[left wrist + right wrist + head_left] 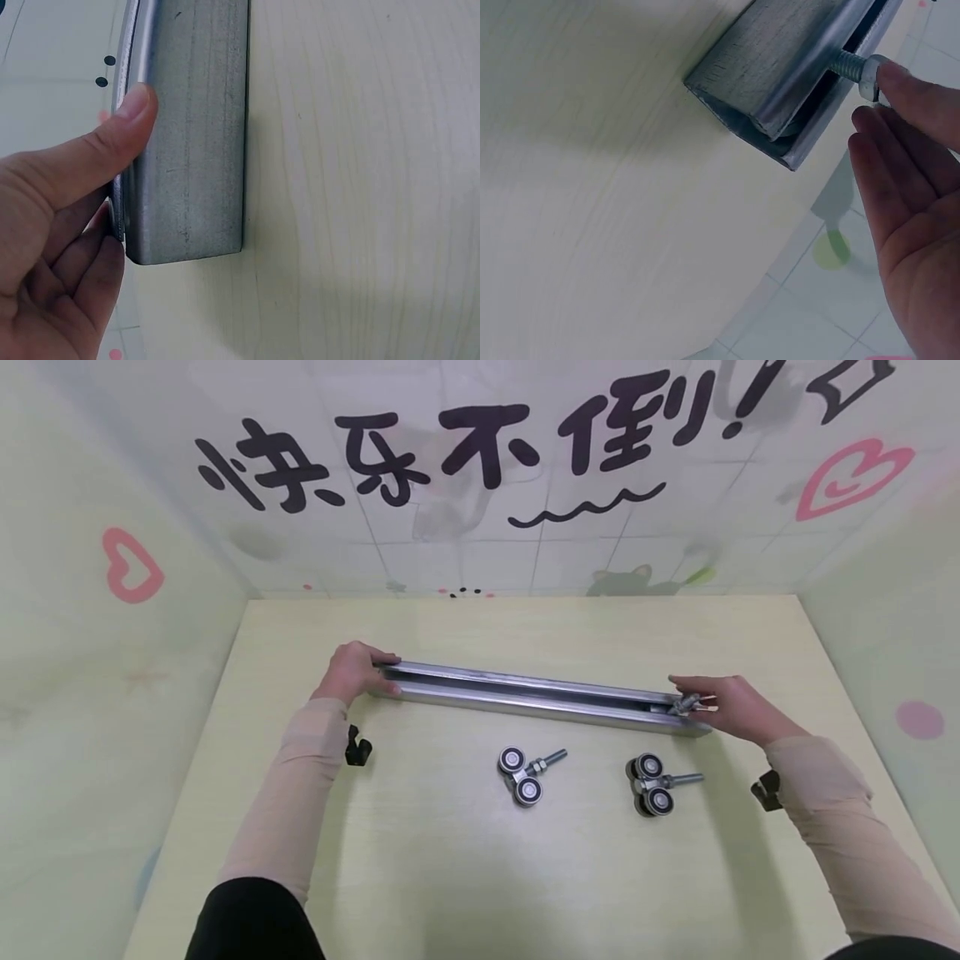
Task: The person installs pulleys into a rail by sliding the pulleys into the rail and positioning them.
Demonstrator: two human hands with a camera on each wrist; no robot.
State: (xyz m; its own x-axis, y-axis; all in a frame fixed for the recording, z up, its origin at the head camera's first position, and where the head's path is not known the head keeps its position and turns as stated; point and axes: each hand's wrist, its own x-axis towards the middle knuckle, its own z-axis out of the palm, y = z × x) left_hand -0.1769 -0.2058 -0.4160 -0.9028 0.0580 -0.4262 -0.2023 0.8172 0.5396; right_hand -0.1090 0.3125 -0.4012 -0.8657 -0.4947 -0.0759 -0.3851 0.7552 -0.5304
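Clock face = table [442, 877] in head view, 12 at far edge. Far left, a pink heart [133, 566] showed on the wall sheet, 10 o'clock. Left hand [352, 675] sat at 10, gripping the left end of the metal rail [540, 704]: thumb on one slot lip, other fingers curled in behind, partly hidden. Black mount [357, 748] hung off that wrist, 9 o'clock.

Rail lay across the far half at 12, slot up in head view, right end angled slightly nearer the wearer. Couldn't tell if its whole length touched the table. Large black lettering [487, 443] filled the wall sheet beyond it.

Left roller trolley [521, 777] was near clock centre, on its own on the table, threaded stud pointing to 2. Right roller trolley [654, 783] was at 3, apart from the first, stud also pointing to 3. Both stood clear of rail and hands.

Threaded bolt [847, 65] stuck out of the slot near the rail's right end, nut [871, 79] on it. Something sat inside the channel below; too hidden to identify. Right hand [738, 706], between 2 and 3, pinched the bolt at the nut, thumb on the nut, two lower fingers close together, slightly bent. Index contact couldn't be seen. Second black mount [767, 791] at that wrist, 3 o'clock.
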